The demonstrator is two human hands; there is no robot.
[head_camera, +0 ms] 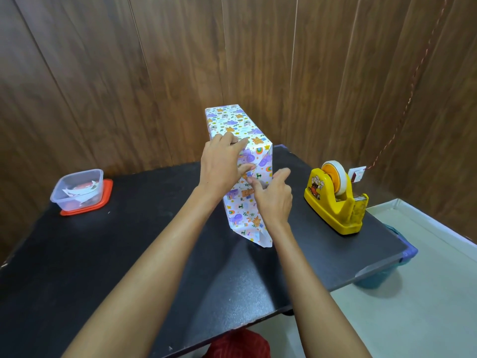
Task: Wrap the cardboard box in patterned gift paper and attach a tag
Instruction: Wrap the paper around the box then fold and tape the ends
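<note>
The box (232, 122), covered in white gift paper with purple and orange animal prints, stands on end on the black table (129, 254). On its near face the paper flaps (242, 215) are folded inward, and a loose pointed flap reaches down to the table. My left hand (222, 164) grips the box's upper left edge, fingers over the top and thumb pressing the fold. My right hand (273, 197) pinches the paper fold at mid-height of that face. A small white tag (357, 174) on red-and-white string hangs behind the tape dispenser.
A yellow tape dispenser (335, 200) with a white roll sits to the right of the box. At the far left, a clear plastic container (77, 189) holding paper scraps rests on its red lid. Wood panelling rises behind the table. A blue bin (397, 257) shows past the right edge.
</note>
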